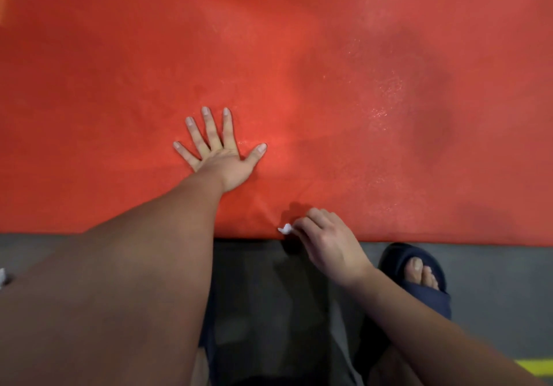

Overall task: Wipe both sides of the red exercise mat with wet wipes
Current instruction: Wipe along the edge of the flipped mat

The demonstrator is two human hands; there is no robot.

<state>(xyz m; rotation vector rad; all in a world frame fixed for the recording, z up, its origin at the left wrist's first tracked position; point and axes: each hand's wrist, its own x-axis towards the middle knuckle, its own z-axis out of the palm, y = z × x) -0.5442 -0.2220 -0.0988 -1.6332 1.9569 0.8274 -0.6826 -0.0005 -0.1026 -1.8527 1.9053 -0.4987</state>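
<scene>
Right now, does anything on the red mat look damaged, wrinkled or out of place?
No damage shows. The red mat has small creases near its front edge, beside the right hand pinching a white wipe. Farther right it glistens wet.

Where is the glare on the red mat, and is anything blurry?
Head view: wet glints speckle the red mat right of centre, darker patches further right; the brightest spot lies beside the left hand; the forearms near the camera look soft; the right hand, pinching the wet wipe, shadows the mat's edge.
</scene>
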